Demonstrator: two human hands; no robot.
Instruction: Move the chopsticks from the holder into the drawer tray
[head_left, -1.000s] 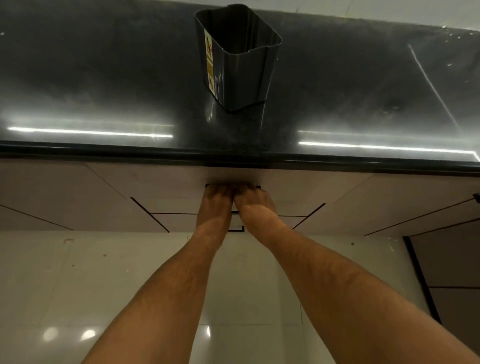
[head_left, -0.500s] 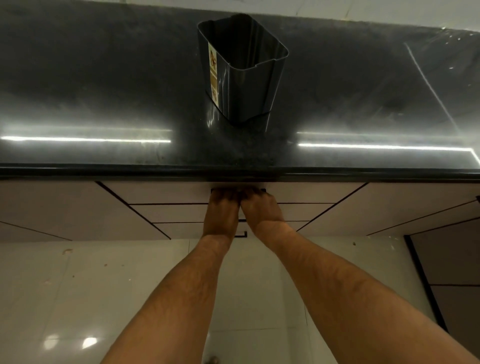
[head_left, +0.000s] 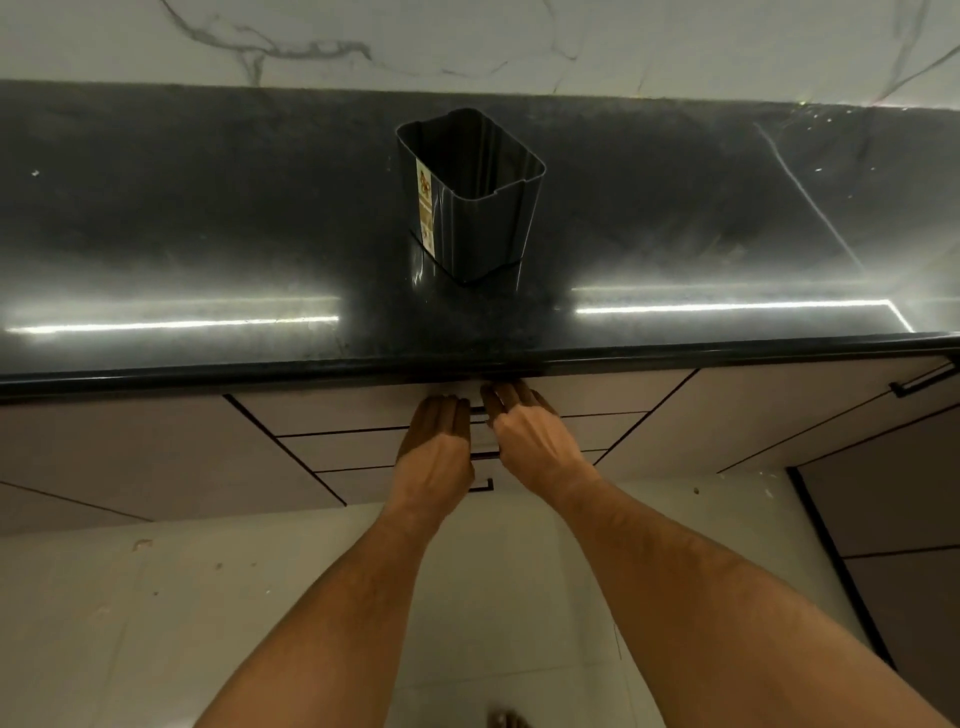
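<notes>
Head view, dark holder (head_left: 470, 195) upright mid-tabletop (head_left: 208, 234), left hand (head_left: 436, 447) and right hand (head_left: 524, 431) below front edge, straight fingers flat against closed drawer (head_left: 363, 410) front, gripping nothing.

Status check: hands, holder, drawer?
Both hands, left and right, flat on top drawer, no grip. Drawer shut. Holder on counter, no chopsticks visible.

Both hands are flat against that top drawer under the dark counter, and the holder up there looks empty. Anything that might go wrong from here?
Possibly. The left hand and right hand press with straight fingers on the top drawer right beside its handle, just under the counter edge, so a fingertip might get nipped. The drawer looks closed, so whether chopsticks lie tidily in the tray can't be checked. The holder stands upright back from the edge; it seems safe.
</notes>
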